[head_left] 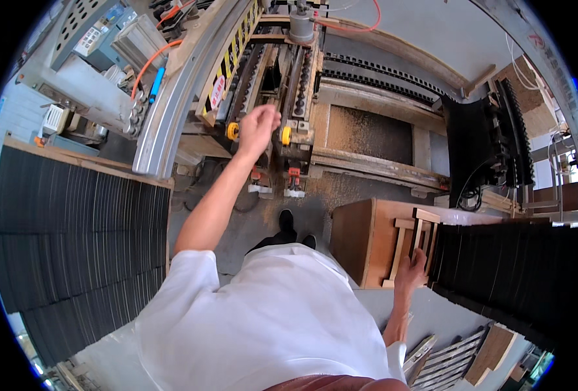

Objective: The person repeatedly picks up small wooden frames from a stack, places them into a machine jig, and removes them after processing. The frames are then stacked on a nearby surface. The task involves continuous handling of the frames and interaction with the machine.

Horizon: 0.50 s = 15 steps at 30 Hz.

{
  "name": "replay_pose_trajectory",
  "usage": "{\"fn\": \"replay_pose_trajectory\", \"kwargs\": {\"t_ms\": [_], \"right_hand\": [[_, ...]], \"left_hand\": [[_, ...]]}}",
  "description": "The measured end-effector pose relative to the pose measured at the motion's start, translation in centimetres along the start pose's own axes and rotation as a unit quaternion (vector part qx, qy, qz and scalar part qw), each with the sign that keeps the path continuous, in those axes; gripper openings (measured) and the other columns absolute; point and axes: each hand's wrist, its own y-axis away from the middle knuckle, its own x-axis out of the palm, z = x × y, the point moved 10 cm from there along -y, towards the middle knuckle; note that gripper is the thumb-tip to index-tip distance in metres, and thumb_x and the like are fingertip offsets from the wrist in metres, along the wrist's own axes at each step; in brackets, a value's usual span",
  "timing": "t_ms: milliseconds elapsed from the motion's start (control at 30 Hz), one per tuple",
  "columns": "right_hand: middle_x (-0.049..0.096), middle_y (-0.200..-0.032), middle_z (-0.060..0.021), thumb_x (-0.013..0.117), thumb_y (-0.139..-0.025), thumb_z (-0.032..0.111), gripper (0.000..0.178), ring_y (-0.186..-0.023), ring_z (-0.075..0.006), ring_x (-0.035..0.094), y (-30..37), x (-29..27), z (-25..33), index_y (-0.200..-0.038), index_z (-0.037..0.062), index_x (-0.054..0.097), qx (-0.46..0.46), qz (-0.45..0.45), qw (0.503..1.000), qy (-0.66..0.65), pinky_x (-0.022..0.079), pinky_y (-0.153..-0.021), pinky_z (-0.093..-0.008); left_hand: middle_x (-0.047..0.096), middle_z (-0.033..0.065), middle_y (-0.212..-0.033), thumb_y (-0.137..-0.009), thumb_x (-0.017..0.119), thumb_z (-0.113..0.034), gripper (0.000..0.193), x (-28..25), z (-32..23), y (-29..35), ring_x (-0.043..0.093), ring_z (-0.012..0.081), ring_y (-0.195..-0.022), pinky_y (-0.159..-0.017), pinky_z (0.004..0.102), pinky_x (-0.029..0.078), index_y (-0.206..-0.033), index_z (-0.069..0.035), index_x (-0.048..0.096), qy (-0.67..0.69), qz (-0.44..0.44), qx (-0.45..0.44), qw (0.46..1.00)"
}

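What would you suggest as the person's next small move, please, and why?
Probably having the right hand firm its fingers round the nearest wooden strip: that hand is right at it, though whether it has a grip is hard to see. The left hand is over the machine, between two yellow knobs, with no piece visible in it.
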Motion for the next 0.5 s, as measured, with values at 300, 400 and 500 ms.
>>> {"fn": "replay_pose_trajectory", "kwargs": {"t_ms": [300,400,500], "right_hand": [[0.057,-0.094,-0.002,0.062,-0.086,0.006,0.028,-0.079,-0.0086,0.048,-2.4,1.2,10.7,-0.113,-0.0013,0.056,0.043,0.006,0.975,-0.217,0.041,-0.07,-0.0231],[0.054,-0.084,0.0007,0.064,-0.084,0.004,0.026,-0.073,-0.0079,0.046,-2.8,2.7,14.0,-0.109,-0.0014,0.058,0.058,0.047,0.978,-0.193,0.04,-0.065,-0.022],[0.053,-0.079,-0.0008,0.065,-0.081,0.003,0.025,-0.069,-0.0087,0.045,-4.5,3.5,18.0,-0.106,0.0019,0.06,0.005,0.08,0.993,-0.084,0.039,-0.062,-0.0229]], "left_hand": [[0.048,0.0184,-0.128,-0.09,0.053,-0.046,0.066,1.7,8.6,-23.9,0.049,0.0327,-0.117,-0.097,0.0447,0.042,-0.133,0.001,0.036,0.206,-0.062,-0.218,0.952],[0.053,0.0197,-0.115,-0.088,0.056,-0.046,0.062,1.7,9.5,-29.0,0.056,0.0351,-0.106,-0.088,0.0466,0.05,-0.12,0.005,0.045,0.262,-0.135,-0.236,0.926],[0.055,0.0175,-0.107,-0.091,0.055,-0.04,0.054,2.3,10.6,-32.2,0.057,0.0316,-0.101,-0.083,0.0458,0.053,-0.12,0.004,0.046,0.301,-0.156,-0.222,0.914]]}}
